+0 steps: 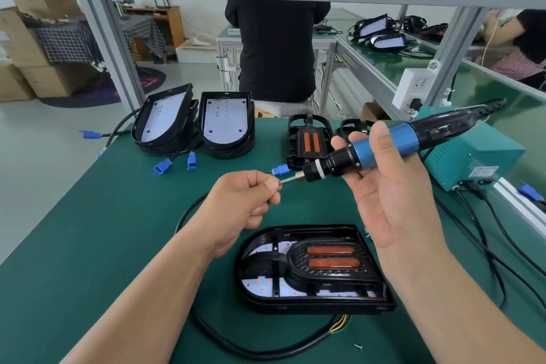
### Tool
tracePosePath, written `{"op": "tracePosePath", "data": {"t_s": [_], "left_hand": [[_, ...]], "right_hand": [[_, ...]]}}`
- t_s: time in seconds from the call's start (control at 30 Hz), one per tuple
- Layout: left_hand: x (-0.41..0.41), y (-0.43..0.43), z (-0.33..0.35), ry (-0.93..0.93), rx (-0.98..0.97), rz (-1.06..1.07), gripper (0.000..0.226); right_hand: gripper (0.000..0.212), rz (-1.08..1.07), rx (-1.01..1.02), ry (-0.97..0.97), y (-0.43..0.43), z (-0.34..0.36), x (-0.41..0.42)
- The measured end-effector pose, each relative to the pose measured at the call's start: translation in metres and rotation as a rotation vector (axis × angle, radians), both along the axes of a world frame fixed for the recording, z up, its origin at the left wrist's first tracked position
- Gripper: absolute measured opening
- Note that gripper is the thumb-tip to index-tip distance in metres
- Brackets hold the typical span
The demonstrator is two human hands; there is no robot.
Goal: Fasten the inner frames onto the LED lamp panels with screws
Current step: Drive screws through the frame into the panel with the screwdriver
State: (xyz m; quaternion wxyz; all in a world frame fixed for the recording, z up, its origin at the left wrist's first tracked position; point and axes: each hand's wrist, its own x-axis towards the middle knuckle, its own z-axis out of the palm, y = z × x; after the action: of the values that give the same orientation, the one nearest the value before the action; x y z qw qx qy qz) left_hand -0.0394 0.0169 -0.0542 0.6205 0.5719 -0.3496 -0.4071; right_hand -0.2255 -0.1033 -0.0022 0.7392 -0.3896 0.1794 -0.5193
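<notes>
An LED lamp panel (313,301) lies on the green mat in front of me, with a black inner frame (328,263) holding two orange reflectors set inside it. My right hand (390,195) holds a blue and black electric screwdriver (381,148) above the panel, its bit pointing left. My left hand (245,201) pinches the tip of the bit (288,180); whether a screw sits between the fingers I cannot tell. Two more lamp panels (227,124) without frames stand at the back left. A spare inner frame (307,142) lies at the back centre.
A teal power box (472,156) with black cables stands at the right. Blue connectors (162,167) and cables trail from the back panels. A loose screw (358,346) lies near the front edge. A person in black stands behind the bench.
</notes>
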Motion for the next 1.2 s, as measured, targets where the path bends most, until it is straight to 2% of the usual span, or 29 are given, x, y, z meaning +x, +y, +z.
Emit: {"op": "tracePosePath", "data": {"t_s": [0.13, 0.37, 0.47, 0.6, 0.67, 0.77, 0.8, 1.0, 1.2], "left_hand": [[0.0, -0.001, -0.002, -0.04, 0.0, 0.004, 0.025], [0.006, 0.003, 0.005, 0.049, 0.011, -0.041, 0.043], [0.016, 0.008, 0.008, 0.077, 0.076, -0.006, 0.037], [0.021, 0.018, 0.013, -0.242, 0.334, -0.089, 0.033], [0.018, 0.022, 0.019, -0.389, 0.422, -0.175, 0.044], [0.016, 0.027, 0.025, -0.565, 0.461, -0.279, 0.074], [0.015, 0.028, 0.027, -0.603, 0.467, -0.304, 0.074], [0.013, 0.028, 0.029, -0.659, 0.454, -0.332, 0.031], [0.015, 0.026, 0.022, -0.67, 0.409, -0.312, 0.019]], "right_hand": [[0.026, -0.014, 0.042, 0.014, -0.003, -0.004, 0.001], [0.019, -0.062, 0.215, -0.076, -0.011, -0.008, 0.0], [0.019, -0.067, 0.243, -0.115, -0.013, -0.007, 0.0], [0.02, -0.027, 0.205, -0.063, -0.012, -0.005, -0.003], [0.02, -0.01, 0.188, -0.033, -0.009, -0.004, -0.004], [0.02, 0.014, 0.162, 0.006, -0.004, -0.001, -0.004], [0.018, 0.026, 0.149, 0.009, -0.001, 0.0, -0.003], [0.011, 0.132, 0.058, -0.03, 0.015, 0.009, -0.002], [0.014, 0.217, -0.077, -0.026, 0.03, 0.016, -0.003]]}}
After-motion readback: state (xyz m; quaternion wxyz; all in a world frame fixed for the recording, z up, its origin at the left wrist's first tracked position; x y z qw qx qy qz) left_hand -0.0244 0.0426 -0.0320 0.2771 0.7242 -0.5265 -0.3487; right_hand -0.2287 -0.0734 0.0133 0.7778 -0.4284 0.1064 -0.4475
